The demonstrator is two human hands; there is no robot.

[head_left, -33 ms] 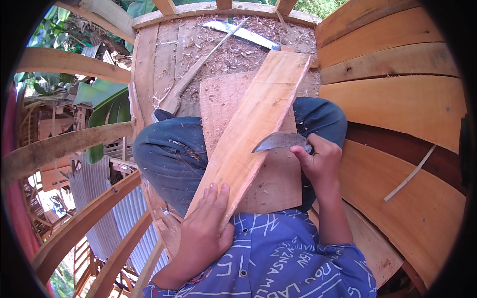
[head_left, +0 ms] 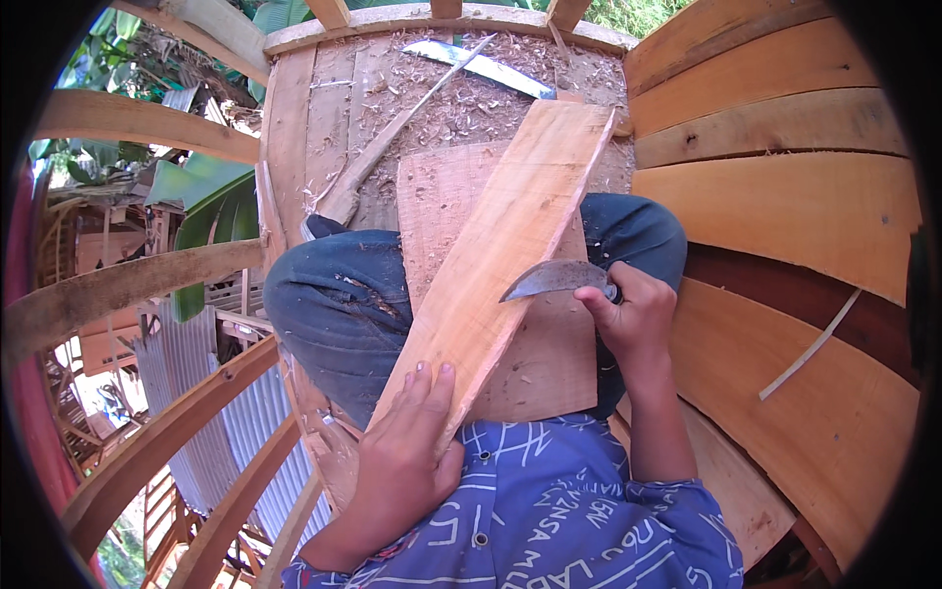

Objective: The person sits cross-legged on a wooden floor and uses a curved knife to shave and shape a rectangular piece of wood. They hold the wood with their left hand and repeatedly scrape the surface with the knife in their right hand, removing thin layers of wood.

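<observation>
The plank [head_left: 500, 231] lies under the flat left hand [head_left: 407, 442], right hand [head_left: 640, 312] gripping a knife [head_left: 557, 279]

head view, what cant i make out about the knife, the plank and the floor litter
- Handle of the curved knife, head view: mostly hidden inside the right hand.
- Near end of the long plank, head view: partly covered by the left hand.
- Underside of the long plank, head view: faces away from the camera.
- Wood shavings, head view: too small to count.
</observation>
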